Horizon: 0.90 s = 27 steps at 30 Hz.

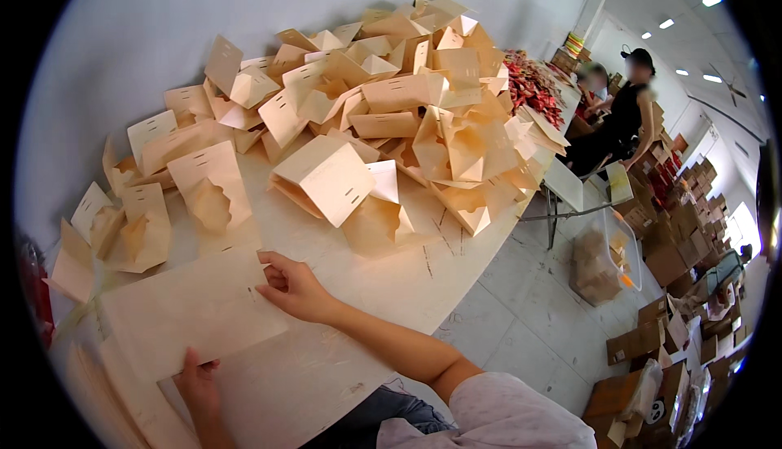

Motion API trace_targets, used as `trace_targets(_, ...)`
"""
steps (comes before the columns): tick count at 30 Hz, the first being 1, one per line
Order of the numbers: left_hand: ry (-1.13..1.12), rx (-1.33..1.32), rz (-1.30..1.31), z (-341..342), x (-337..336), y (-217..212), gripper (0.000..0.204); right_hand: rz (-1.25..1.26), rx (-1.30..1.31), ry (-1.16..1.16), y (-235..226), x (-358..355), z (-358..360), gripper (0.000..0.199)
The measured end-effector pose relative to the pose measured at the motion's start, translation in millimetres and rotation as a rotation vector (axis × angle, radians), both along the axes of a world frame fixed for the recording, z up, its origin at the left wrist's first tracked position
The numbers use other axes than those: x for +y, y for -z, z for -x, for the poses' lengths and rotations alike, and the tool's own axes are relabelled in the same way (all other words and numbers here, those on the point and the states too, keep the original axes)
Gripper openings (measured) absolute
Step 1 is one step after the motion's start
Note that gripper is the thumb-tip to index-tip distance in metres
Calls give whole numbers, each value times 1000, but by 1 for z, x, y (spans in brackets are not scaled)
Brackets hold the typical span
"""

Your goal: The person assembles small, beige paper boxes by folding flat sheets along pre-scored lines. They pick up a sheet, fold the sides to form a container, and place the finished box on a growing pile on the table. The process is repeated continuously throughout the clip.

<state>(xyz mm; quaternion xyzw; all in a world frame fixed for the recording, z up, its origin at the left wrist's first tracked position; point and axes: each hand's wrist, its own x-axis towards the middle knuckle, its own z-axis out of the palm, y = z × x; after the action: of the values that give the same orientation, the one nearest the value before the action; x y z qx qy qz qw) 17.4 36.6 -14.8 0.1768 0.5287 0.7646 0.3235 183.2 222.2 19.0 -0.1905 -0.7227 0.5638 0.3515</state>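
A flat cream card sheet (pixel 183 311) lies at the near left of the table, held at two edges. My left hand (pixel 200 382) grips its near edge, thumb on top and the other fingers mostly hidden beneath. At its right edge, my right hand (pixel 295 289) is closed with curled fingers, pinching the card near a small slot. Beyond the sheet is a large heap of folded cream card pieces (pixel 399 91), many with slots and wavy cut-outs. One boxy folded piece (pixel 326 176) sits at the heap's near side.
Long pale sheets (pixel 114 396) lie at the table's near left. Red items (pixel 533 87) are piled farther along the table (pixel 391 302). On the right are a white folding chair (pixel 566 184), a clear plastic bin (pixel 603 258), many cardboard boxes (pixel 668 245) and a person in black (pixel 615 123).
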Motion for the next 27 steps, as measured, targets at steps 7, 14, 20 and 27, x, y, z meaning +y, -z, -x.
trace_targets(7, 42, -8, -12, 0, -5, 0, 25, 32, -2, 16, 4, -1, 3, 41)
trace_targets(14, 125, -24, 50, 10, -7, 12, 24, -7, -106, 95, 8, 4, 3, 46)
trace_targets(20, 96, -58, -32, 6, -1, -11, 21, 45, 104, 81, 13, -1, 15, 42)
trace_targets(27, 117, -115, -96, 45, -64, 18, 38, -121, 102, -34, 32, -18, 60, 15)
